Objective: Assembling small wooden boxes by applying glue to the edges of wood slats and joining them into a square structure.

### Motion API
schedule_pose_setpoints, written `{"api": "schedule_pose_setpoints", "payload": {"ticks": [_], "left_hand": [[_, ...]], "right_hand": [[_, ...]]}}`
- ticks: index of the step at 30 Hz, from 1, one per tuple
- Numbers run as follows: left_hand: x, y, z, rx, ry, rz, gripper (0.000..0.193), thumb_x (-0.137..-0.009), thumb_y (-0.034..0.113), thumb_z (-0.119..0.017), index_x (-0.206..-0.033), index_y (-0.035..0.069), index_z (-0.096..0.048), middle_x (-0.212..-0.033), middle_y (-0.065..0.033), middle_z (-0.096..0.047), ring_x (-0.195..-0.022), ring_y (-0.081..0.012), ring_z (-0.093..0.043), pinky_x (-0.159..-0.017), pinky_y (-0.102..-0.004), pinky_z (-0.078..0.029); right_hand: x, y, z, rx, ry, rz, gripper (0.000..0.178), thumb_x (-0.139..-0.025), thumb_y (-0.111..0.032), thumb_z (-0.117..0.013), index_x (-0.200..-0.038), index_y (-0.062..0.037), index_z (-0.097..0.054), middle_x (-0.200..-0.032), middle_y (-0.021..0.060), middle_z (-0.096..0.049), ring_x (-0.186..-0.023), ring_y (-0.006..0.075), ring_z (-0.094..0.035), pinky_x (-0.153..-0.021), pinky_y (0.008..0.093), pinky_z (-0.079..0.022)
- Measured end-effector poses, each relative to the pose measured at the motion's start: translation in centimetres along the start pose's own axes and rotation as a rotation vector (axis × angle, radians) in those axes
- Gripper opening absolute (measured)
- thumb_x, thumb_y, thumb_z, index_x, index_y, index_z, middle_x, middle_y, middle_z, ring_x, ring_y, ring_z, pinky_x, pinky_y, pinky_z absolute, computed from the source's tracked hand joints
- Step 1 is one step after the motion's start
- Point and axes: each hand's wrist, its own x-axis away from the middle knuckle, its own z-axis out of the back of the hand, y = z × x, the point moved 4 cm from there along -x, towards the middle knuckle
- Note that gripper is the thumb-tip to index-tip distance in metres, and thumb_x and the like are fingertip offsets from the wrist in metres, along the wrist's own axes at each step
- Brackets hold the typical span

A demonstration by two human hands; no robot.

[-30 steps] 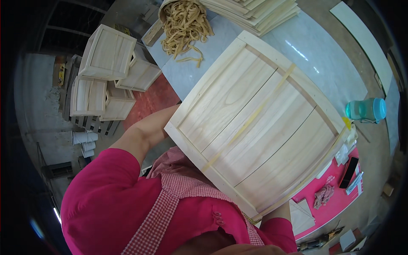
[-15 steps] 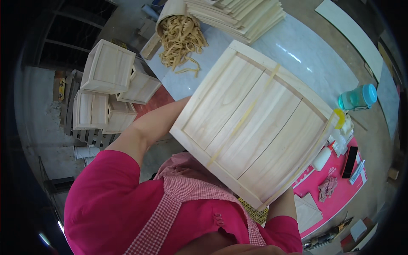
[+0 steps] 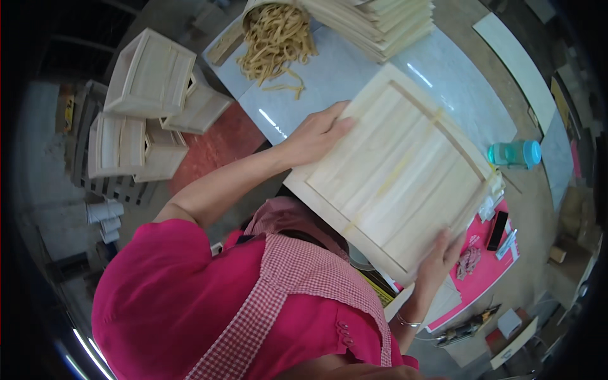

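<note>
Between the checked apron (image 3: 323, 272) and marbled tabletop (image 3: 456, 95), a pale wooden box (image 3: 418, 190) crossed by a yellow band (image 3: 395, 169), left hand (image 3: 320, 134) gripping its upper left edge, right hand (image 3: 437, 259) gripping its lower right edge.

The framed panel (image 3: 396, 174) is pale, matt bare wood; the tabletop (image 3: 465, 104) looks smooth and glossy; the lidded bottle (image 3: 512, 154), translucent plastic; the gingham apron (image 3: 329, 272), matt cloth; the bracelet (image 3: 408, 322), shiny metal.

Free tabletop (image 3: 342, 73) separates the wooden panel (image 3: 373, 168) from tan strips (image 3: 277, 39).
</note>
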Motion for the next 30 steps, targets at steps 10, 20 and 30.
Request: {"api": "schedule_pose_setpoints", "payload": {"ticks": [10,20,30], "left_hand": [[0.9,-2.5,-1.3,0.101,0.122,-0.074,0.051,-0.099,0.027,-0.043,-0.141,0.0,-0.035,-0.123,-0.0266,-0.054,-0.11,-0.0391,-0.056,-0.093,-0.0406,-0.044],[1.2,-1.3,1.1,0.197,0.091,-0.048,0.052,-0.094,0.027,-0.052,-0.133,-0.006,-0.042,-0.096,-0.0214,-0.061,-0.079,-0.0327,-0.063,-0.067,-0.0397,-0.051],[1.2,-3.0,-0.5,0.325,0.16,-0.061,0.045,-0.093,0.026,-0.052,-0.125,-0.005,-0.049,-0.099,-0.0206,-0.06,-0.083,-0.0341,-0.063,-0.072,-0.0422,-0.052]], "right_hand": [[0.1,0.9,-0.2,0.446,0.158,0.059,0.057,-0.102,-0.03,-0.042,-0.144,0.0038,-0.026,-0.146,0.0195,-0.035,-0.129,0.0255,-0.037,-0.108,0.0345,-0.029],[0.4,-3.5,-1.5,0.642,0.169,-0.077,0.058,-0.103,-0.035,-0.036,-0.143,0.0048,-0.027,-0.142,0.0229,-0.038,-0.124,0.0291,-0.043,-0.104,0.036,-0.035],[-0.6,-1.3,-1.2,0.826,0.269,-0.026,0.064,-0.101,-0.042,-0.034,-0.137,0.0107,-0.033,-0.135,0.0302,-0.041,-0.12,0.0386,-0.045,-0.103,0.0404,-0.036]]}}
